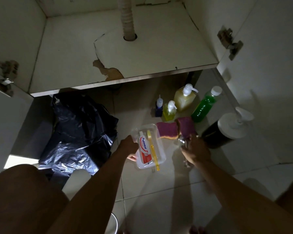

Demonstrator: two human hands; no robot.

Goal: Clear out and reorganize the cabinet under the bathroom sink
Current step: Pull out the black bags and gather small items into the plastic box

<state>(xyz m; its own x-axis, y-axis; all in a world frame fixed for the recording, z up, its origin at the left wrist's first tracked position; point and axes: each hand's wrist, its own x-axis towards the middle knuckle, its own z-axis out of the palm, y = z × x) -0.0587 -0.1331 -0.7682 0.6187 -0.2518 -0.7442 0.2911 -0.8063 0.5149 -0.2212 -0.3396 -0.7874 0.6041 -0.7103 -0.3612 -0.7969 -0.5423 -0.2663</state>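
On the floor (159,191) below the cabinet (125,56), the left hand (128,146) grips a clear tray (159,146) of toothpaste (144,150) and toothbrush (153,149); the right hand (197,152) has its fingers (191,140) curled round a small metal object (182,141).

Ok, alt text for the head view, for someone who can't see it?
The left hand grips a clear tray holding Pepsodent toothpaste and a yellow toothbrush on the floor; the right hand holds a small shiny object. Nearby: pump bottles, purple sponges, a black bin bag, the open cabinet beyond.
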